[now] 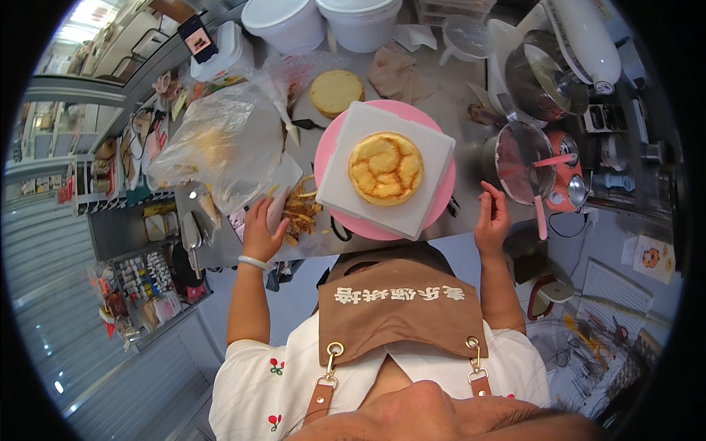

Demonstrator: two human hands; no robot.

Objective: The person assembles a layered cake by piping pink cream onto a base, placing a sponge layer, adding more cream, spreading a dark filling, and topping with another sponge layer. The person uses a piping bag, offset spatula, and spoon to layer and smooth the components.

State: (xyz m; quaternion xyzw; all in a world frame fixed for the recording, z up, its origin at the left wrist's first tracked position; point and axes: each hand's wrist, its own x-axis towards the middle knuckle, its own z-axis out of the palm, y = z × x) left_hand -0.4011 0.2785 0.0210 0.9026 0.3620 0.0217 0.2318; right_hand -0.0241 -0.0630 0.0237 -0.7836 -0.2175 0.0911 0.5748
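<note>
My left hand (263, 230) is at the table's left front, with a pale flat piece (277, 210), perhaps a scraper, between its thumb and fingers. Beside it lies a pile of brown and yellow cake trimmings (302, 214). My right hand (492, 220) hovers at the front edge, right of the turntable, its fingers curled together with nothing visible in them. Before me a round golden cake layer (385, 169) sits on a white square board (336, 187). That board rests on a pink round turntable (444, 193).
Behind are another cake layer (336, 91), a crumpled cloth (398, 75) and white tubs (361, 25). A clear plastic bag (237, 127) covers the left side. At right stand a bowl (510, 165) with a long spatula (524, 140) across it, and a stand mixer (584, 44).
</note>
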